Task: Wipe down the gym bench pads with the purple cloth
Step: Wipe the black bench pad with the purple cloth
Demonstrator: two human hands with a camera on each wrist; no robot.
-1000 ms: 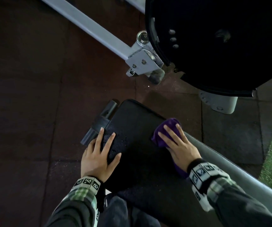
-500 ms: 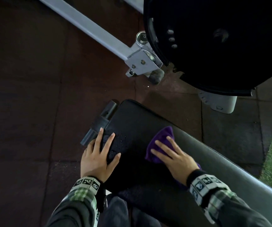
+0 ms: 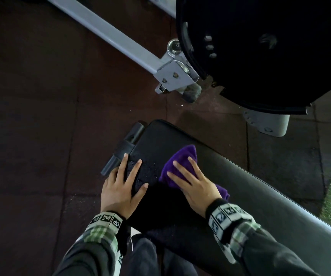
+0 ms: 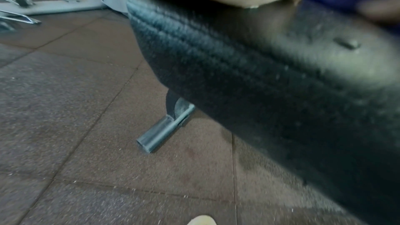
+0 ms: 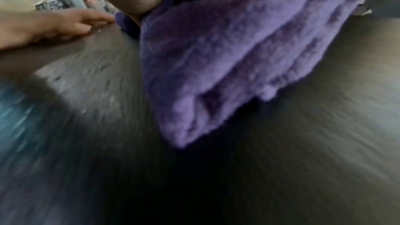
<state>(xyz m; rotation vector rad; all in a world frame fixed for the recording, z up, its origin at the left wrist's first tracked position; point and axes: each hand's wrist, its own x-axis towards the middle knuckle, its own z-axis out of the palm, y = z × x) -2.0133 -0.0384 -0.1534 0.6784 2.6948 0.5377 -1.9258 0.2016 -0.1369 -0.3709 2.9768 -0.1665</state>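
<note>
**On the pad: cloth pressed flat, droplets waiting**

Across the black bench pad (image 3: 180,144) the purple cloth (image 3: 178,162) is pinned under the right hand (image 3: 192,182), fingers spread straight. Droplets beside the flat, empty left hand (image 3: 120,188) are best taken with overlapping, evenly pressed strokes.

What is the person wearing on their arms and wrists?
Both hands are bare, without gloves. The left hand and the right hand each have a black wristband printed with square black-and-white pattern tags. Behind the bands, green-and-white checked cuffs peek out from dark jacket sleeves.
</note>
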